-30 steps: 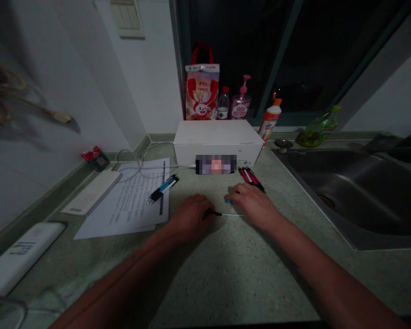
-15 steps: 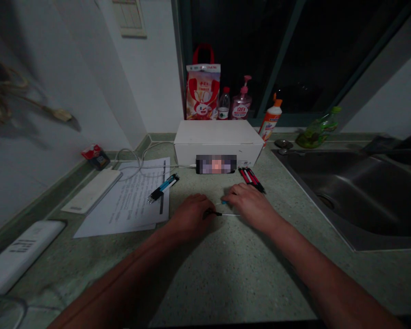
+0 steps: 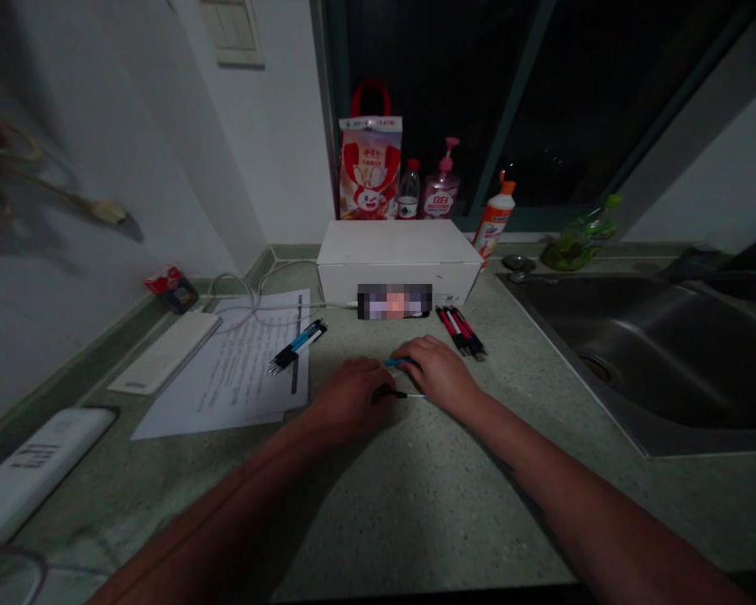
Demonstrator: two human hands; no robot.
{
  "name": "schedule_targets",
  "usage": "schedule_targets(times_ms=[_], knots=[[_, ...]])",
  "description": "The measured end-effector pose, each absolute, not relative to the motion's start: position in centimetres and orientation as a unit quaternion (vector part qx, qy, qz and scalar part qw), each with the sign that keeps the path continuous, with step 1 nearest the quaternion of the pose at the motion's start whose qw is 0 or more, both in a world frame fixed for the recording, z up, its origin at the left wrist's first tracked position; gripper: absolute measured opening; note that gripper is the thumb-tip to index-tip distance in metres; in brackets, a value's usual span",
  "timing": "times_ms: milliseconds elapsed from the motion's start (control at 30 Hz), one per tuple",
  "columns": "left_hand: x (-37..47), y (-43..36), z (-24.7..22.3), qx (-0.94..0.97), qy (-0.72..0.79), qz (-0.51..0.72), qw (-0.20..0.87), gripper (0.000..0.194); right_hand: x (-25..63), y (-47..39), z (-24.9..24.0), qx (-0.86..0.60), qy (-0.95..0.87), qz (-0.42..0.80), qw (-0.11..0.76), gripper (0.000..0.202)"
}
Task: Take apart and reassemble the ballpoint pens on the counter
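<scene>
Several blue pens point(image 3: 302, 340) and red pens point(image 3: 464, 327) look complete, while left hand point(image 3: 353, 391) pinches a black part point(image 3: 396, 393), right hand point(image 3: 438, 374) a blue part point(image 3: 399, 361), unjoined.

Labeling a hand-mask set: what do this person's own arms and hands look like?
Left hand and right hand ungloved. Forearms bare to the picture's edge; no sleeve, watch, bracelet or cable shows on them. Too dim to rule out thin rings on the fingers.

A white box point(image 3: 398, 242) sits far on the worktop point(image 3: 384, 521), a pump bottle point(image 3: 439, 195) behind it; a metal sink point(image 3: 699, 370) lies right.
</scene>
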State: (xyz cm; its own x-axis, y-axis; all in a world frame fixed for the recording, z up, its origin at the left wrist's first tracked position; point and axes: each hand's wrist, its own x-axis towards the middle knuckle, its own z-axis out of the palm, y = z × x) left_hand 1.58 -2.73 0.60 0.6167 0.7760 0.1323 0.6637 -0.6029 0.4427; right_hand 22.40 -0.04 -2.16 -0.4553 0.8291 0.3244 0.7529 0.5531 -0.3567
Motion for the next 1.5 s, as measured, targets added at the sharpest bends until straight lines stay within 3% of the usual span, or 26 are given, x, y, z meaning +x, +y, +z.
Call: schedule_targets(times_ms=[200, 367, 567, 867, 1233, 1500], knots=[[1.6, -2.9, 0.7, 0.883, 0.408, 0.159, 0.17, 0.01, 22.7, 0.3, -2.2, -0.461, -0.851, 0.089, 0.234, 0.015], [1.4, -2.7, 0.6, 0.865, 0.429, 0.18, 0.187, 0.009, 24.2, -0.7, -0.4, -0.459, -0.827, 0.103, 0.308, 0.019], [1.2, -2.4, 0.5, 0.827, 0.446, 0.278, 0.202, 0.01, 24.0, -2.4, 1.0, -0.416, -0.875, 0.121, 0.218, 0.021], [0.7, -1.8, 0.4, 0.801, 0.5, 0.272, 0.185, 0.014, 25.7, -1.4, 1.1, -0.485, -0.851, 0.082, 0.185, 0.014], [1.4, -2.7, 0.4, 0.869, 0.435, 0.142, 0.189, 0.004, 24.9, -2.0, 1.1, -0.462, -0.861, 0.12, 0.173, 0.014], [1.4, -2.4, 0.0, 0.824, 0.479, 0.244, 0.178, 0.009, 24.1, -2.3, 0.8, -0.448, -0.869, 0.108, 0.179, 0.009]])
